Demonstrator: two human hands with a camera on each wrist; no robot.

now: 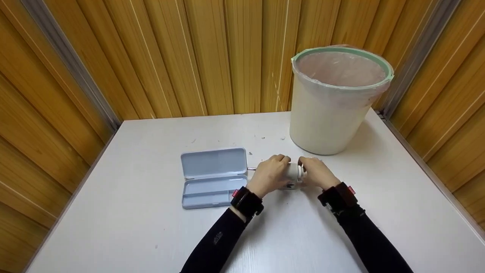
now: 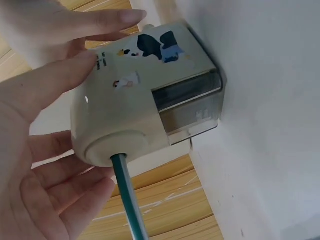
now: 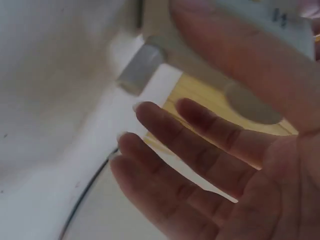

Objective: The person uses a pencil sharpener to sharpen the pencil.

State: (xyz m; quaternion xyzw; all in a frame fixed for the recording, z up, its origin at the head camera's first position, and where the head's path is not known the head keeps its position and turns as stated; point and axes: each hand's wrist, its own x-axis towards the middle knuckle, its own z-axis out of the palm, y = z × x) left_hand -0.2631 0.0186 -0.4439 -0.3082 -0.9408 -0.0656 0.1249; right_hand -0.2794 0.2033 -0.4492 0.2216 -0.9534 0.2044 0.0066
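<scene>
A white pencil sharpener (image 1: 292, 175) with small cartoon pictures lies on the table between both hands. Thumb and fingers of my left hand (image 1: 269, 174) grip its body from either side. From the round hole at its end sticks a green-and-white pencil (image 2: 129, 195), and a clear drawer (image 2: 192, 112) shows on the side by the tabletop. My right hand (image 1: 317, 172) is at the sharpener's opposite end, its thumb across the body in the right wrist view and its other fingers spread apart. A blurred grey block (image 3: 141, 69) juts out near those fingers.
Left of the hands, an open light-blue pencil case (image 1: 214, 163) lies on the white table (image 1: 125, 197). A tall cream bin (image 1: 326, 117) with a green rim and plastic liner stands at the back right. Small scraps dot the tabletop. Wood-patterned walls (image 1: 212, 57) enclose the table.
</scene>
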